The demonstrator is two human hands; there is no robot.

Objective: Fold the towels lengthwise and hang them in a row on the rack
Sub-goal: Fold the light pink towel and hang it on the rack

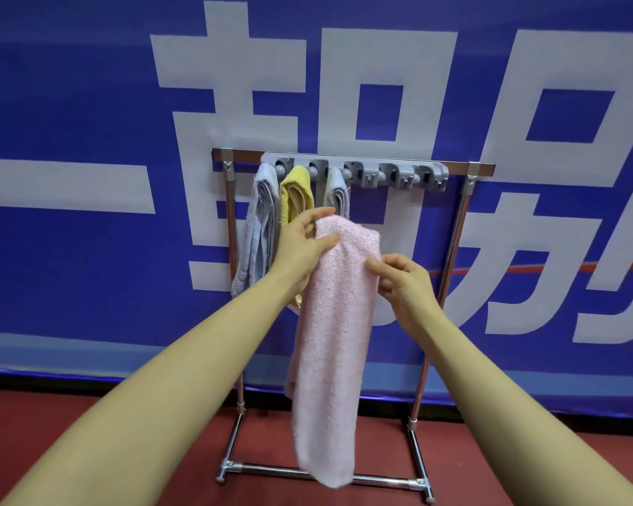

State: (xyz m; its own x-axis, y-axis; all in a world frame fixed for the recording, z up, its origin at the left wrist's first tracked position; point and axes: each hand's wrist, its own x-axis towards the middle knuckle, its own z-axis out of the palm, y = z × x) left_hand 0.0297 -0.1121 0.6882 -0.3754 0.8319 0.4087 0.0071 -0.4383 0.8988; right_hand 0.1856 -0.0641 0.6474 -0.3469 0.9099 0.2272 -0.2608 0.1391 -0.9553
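While both hands, left hand (304, 246) and right hand (404, 283), pinch its top, pink towel (329, 341): soft, limp, light; best held near the fold.

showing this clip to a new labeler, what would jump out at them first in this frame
The pink towel hangs long down the middle, gripped near its top by the left hand and pinched at its edge by the right hand. Behind it stands the metal rack, with two pale blue towels and a yellow towel hung at its left end, before a blue banner.
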